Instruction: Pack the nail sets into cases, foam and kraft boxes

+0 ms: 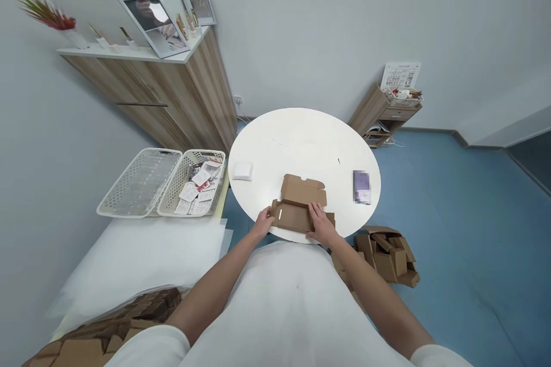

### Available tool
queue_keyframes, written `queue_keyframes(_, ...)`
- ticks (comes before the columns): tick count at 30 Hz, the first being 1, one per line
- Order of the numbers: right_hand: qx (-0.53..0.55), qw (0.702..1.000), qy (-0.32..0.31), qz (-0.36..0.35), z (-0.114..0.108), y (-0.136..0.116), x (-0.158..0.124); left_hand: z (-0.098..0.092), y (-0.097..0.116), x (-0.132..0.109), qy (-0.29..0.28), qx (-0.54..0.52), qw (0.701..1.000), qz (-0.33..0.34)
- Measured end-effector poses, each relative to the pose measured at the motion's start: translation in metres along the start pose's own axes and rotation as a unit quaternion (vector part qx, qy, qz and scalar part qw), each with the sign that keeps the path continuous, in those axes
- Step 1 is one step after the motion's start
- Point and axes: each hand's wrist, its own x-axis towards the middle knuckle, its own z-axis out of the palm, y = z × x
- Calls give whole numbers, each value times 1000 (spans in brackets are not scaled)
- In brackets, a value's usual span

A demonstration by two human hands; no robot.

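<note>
Farthest left, we see a white basket of clear plastic pieces, then a second basket of cards and packets. Next comes the round table, with a white stack near its left edge. Our left arm slants up and inward to the near rim, and the left hand pinches the box's left end, fingers bent round its wall. The open box lies by the table's near edge, between our hands, lid tipped away from us. The right hand lies palm down across its right part, fingers stretched forward, thumb pointing inward along the near side; we cannot tell whether they clasp it. Our right arm runs back to the lower right. Beyond sits a purple packet; lower, on the floor, a carton of folded boxes.
</note>
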Motion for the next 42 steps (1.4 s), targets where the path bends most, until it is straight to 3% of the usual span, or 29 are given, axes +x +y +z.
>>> queue_keyframes(9,-32,999,-29,-7,5,-16,-7,4,14,1,-42,103,994,14)
queue_keyframes(20,-24,998,-53,-9,10,-26,-14,1,15,-1,-67,286,956,-12)
queue_keyframes(25,-24,998,-55,5,9,-29,-15,2,16,-1,-75,307,949,-8)
queue_keyframes(30,-22,999,-38,1,9,-28,-14,-10,17,-18,-70,267,960,46)
queue_keyframes(34,-15,999,-30,-4,9,-26,-12,-18,24,-22,-137,310,935,103)
queue_keyframes(37,-8,999,-30,-8,7,-26,-9,-18,30,-13,-186,353,912,96)
queue_keyframes(42,33,999,-3,-3,-1,-21,-12,-12,35,3,-199,366,905,86)
